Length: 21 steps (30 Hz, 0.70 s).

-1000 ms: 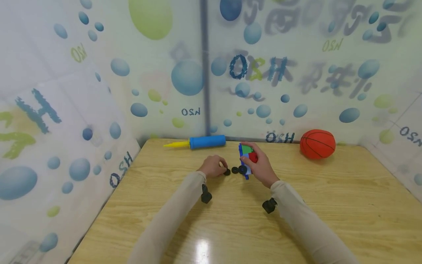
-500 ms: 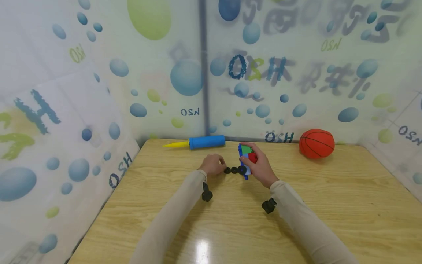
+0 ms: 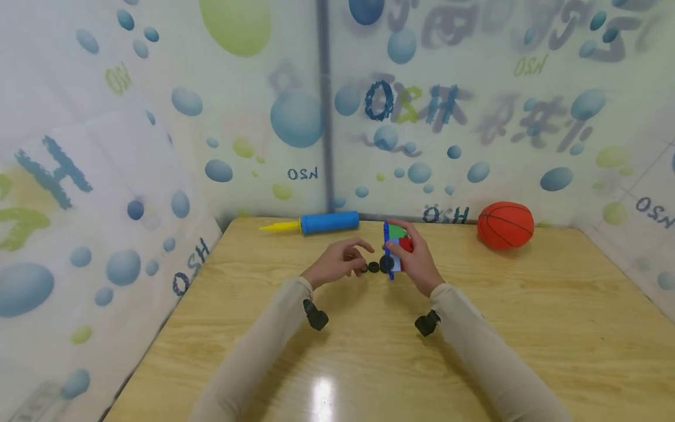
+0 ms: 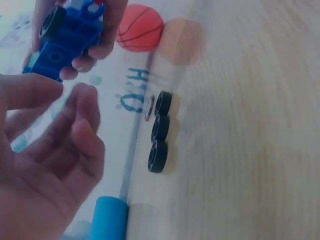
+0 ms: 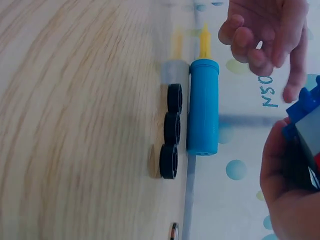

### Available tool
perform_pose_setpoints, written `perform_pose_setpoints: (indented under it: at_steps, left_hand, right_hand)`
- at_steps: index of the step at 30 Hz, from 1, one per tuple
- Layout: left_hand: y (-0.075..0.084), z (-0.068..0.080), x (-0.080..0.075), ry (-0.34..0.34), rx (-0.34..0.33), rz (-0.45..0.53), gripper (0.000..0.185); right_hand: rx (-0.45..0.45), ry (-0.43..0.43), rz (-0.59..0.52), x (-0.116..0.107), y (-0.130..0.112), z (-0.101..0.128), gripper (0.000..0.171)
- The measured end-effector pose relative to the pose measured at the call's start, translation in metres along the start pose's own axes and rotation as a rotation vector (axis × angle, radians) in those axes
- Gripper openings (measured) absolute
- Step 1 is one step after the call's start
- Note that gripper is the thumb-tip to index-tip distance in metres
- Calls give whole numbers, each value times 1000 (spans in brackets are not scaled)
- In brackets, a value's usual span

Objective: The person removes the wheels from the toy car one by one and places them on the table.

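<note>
The right hand grips the car, while the left hand, fingers loosely bent and empty, could scatter the wheels by brushing them.

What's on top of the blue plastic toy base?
A green plastic block, a pale-blue one and a red one. The right hand covers some parts, so anything hidden beneath it can't be seen.

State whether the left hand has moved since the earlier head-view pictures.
Yes. The left hand has shifted to the person's left and slightly back, judged at its wrist against the blue hand pump.
</note>
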<state>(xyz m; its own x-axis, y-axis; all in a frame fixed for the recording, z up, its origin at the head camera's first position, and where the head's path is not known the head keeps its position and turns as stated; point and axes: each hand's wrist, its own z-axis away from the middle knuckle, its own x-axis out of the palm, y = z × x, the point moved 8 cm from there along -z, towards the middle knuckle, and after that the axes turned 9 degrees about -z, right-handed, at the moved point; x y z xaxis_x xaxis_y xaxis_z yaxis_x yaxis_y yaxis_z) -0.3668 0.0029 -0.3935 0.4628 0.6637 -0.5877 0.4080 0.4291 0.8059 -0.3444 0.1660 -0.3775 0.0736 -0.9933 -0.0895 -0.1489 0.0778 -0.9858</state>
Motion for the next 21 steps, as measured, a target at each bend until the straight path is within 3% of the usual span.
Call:
perform_pose_setpoints:
  at_steps: [4,8,14,21]
  left_hand:
    - [11,5,7,-24,71,136,31]
    - [19,8,15,-41,107,189,34]
    - [27,6,20,-3,90,117,29]
    - [35,3,22,92,98,35,15]
  right_hand:
    - [8,9,-85,2,1,-1,49]
    - [7,-8,-171,8,3,-2,47]
    - [0,-62,-337,18,2,-2,45]
    - [-20,-92,-425,23,1,0,43]
